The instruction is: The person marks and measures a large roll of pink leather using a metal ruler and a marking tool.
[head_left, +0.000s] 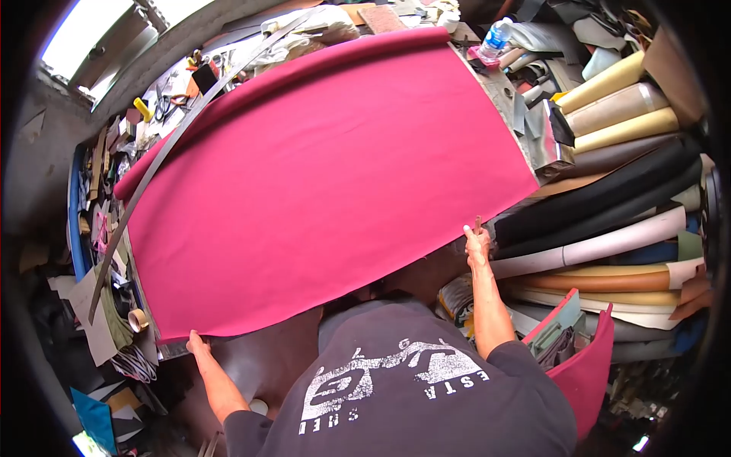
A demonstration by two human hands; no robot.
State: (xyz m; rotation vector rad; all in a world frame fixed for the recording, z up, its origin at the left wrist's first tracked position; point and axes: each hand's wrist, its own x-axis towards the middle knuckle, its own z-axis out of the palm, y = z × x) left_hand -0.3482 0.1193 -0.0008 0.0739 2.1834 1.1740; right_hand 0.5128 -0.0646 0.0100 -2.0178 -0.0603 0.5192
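Observation:
A wide pink fabric sheet (pixel 335 167) lies spread over the worktable, its far side still wound in a roll (pixel 304 65). At the near left corner, my left hand (pixel 199 343) pinches the sheet's edge. My right hand (pixel 477 245) grips the near edge further right, and a thin brown stick (pixel 478 224) juts up from between its fingers. Along the left side, a long grey metal straightedge (pixel 160 156) crosses the roll's end and overhangs the table.
Scissors (pixel 161 103), a tape roll (pixel 138 320) and loose scraps crowd the left and far edges. A water bottle (pixel 496 38) stands at the far right corner. Rolled materials (pixel 601 244) are stacked on the right. Beside me, a bin (pixel 560 327) holds folded pieces.

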